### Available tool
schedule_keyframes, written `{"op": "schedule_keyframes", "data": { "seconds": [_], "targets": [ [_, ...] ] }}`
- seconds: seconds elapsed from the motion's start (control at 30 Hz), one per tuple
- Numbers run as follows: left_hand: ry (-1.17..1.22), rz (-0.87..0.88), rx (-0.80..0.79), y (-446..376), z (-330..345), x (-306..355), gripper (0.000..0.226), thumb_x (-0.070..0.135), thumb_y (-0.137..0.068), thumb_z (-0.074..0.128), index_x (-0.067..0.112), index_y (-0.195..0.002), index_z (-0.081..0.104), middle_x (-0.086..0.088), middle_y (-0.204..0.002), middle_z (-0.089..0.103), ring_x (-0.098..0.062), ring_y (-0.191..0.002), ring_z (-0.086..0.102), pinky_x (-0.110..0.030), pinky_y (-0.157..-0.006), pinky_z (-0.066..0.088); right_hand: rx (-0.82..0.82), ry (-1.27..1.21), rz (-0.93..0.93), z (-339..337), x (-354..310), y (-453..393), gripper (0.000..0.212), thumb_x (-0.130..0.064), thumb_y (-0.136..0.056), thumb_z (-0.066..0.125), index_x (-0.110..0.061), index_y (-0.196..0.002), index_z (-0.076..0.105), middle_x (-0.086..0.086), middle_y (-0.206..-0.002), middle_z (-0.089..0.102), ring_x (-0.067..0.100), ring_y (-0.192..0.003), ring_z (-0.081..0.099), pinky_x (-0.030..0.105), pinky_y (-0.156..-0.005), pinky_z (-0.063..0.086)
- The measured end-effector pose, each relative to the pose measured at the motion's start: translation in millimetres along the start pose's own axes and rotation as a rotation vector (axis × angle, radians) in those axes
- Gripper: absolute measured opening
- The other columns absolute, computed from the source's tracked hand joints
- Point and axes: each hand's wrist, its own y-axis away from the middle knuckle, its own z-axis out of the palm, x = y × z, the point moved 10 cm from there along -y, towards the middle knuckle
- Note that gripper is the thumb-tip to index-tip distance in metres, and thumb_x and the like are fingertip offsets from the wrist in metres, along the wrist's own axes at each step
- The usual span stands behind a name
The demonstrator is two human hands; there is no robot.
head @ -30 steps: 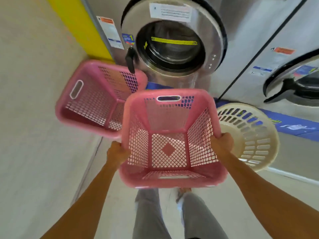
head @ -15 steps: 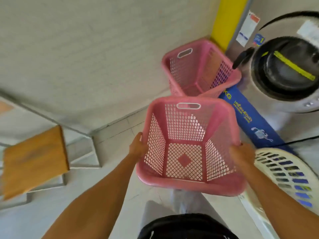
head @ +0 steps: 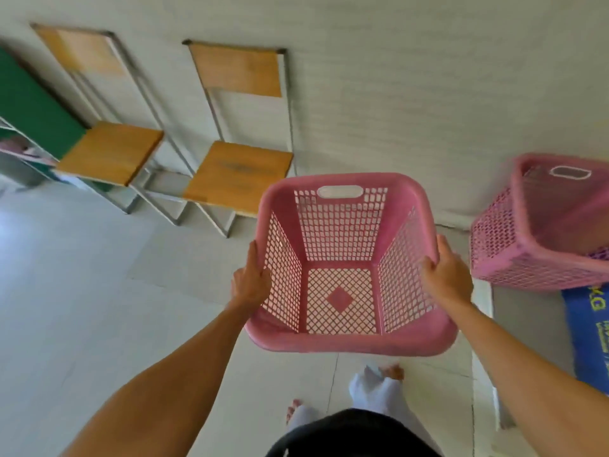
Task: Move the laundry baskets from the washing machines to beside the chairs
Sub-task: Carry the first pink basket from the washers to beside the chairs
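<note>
I carry an empty pink laundry basket point(head: 341, 245) in front of me, off the floor. My left hand point(head: 250, 282) grips its left rim and my right hand point(head: 445, 275) grips its right rim. Two wooden chairs with metal frames stand against the wall ahead to the left, the nearer chair point(head: 237, 173) just beyond the basket and the farther chair point(head: 108, 150) beside it. A second pink basket point(head: 540, 245) sits at the right by the wall.
A blue panel with yellow lettering point(head: 590, 331) runs along the right edge. A green surface and a wire rack point(head: 23, 127) lie at the far left. Pale tiled floor point(head: 82, 291) spreads below the chairs. My feet show at the bottom.
My view has swung left away from the washing machines. The chairs have come into view ahead, the second pink basket has slid to the right, and the cream basket has left the frame.
</note>
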Motion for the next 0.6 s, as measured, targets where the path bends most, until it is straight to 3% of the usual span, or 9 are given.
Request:
{"op": "schedule_keyframes", "data": {
  "seconds": [0.13, 0.23, 0.3, 0.47, 0.6],
  "targets": [
    [0.028, -0.132, 0.109, 30.0, -64.6, -96.8, 0.068, 0.046, -0.093, 0.036, 0.041, -0.152, 0.003, -0.022, -0.126, 0.064, -0.047, -0.100, 0.064, -0.054, -0.088, 0.054, -0.053, 0.029, -0.135, 49.3, -94.8, 24.1, 0.057, -0.037, -0.100, 0.040, -0.031, -0.155, 0.025, 0.011, -0.089, 0.056, 0.023, -0.063, 0.058, 0.033, -0.053, 0.053],
    [0.028, -0.215, 0.186, 59.0, -117.5, -153.7, 0.068, 0.043, -0.096, 0.042, 0.038, -0.155, 0.008, -0.022, -0.126, 0.064, -0.045, -0.100, 0.064, -0.048, -0.086, 0.051, -0.126, -0.030, -0.237, 91.4, -158.9, 51.5, 0.057, -0.036, -0.097, 0.039, -0.039, -0.153, 0.025, 0.008, -0.083, 0.059, 0.021, -0.054, 0.061, 0.027, -0.041, 0.047],
    [0.045, -0.267, 0.223, 71.7, -147.2, -190.5, 0.068, 0.042, -0.095, 0.043, 0.038, -0.155, 0.011, -0.020, -0.125, 0.065, -0.043, -0.100, 0.064, -0.046, -0.084, 0.051, -0.175, -0.058, -0.275, 118.1, -194.2, 67.3, 0.060, -0.042, -0.095, 0.035, -0.042, -0.153, 0.023, 0.007, -0.084, 0.061, 0.020, -0.054, 0.063, 0.026, -0.041, 0.049],
    [0.042, -0.329, 0.319, 82.1, -208.8, -263.4, 0.062, 0.044, -0.096, 0.040, 0.039, -0.153, 0.015, -0.015, -0.120, 0.068, -0.038, -0.094, 0.067, -0.044, -0.076, 0.055, -0.245, -0.083, -0.353, 171.8, -283.5, 94.1, 0.062, -0.045, -0.091, 0.036, -0.039, -0.152, 0.029, 0.005, -0.087, 0.065, 0.020, -0.061, 0.066, 0.032, -0.047, 0.057],
    [0.080, -0.435, 0.316, 77.2, -237.8, -320.7, 0.066, 0.047, -0.095, 0.041, 0.044, -0.153, 0.009, -0.013, -0.130, 0.064, -0.037, -0.098, 0.067, -0.044, -0.077, 0.056, -0.262, -0.065, -0.447, 210.4, -360.9, 103.7, 0.059, -0.040, -0.096, 0.041, -0.036, -0.153, 0.028, 0.010, -0.105, 0.069, 0.028, -0.082, 0.069, 0.042, -0.067, 0.061]
  ]
}}
